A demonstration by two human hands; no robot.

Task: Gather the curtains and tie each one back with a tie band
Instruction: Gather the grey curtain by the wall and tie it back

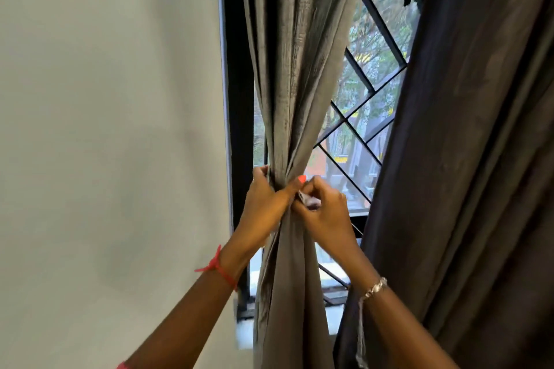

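A grey curtain (295,75) hangs at the window's left side, bunched into a narrow waist at mid-height. My left hand (265,204) wraps round that gathered waist from the left, thumb across the front. My right hand (325,213) is curled against the same spot from the right and pinches a small pale bit of tie band (307,200) between fingers and thumb. Most of the band is hidden behind the hands and folds. A darker curtain (467,159) hangs loose on the right, untied.
A black window frame (236,99) stands left of the grey curtain, with a plain white wall (105,144) beyond it. A black diagonal grille (368,75) covers the glass, trees outside. A thin frayed strip (359,335) hangs below my right wrist.
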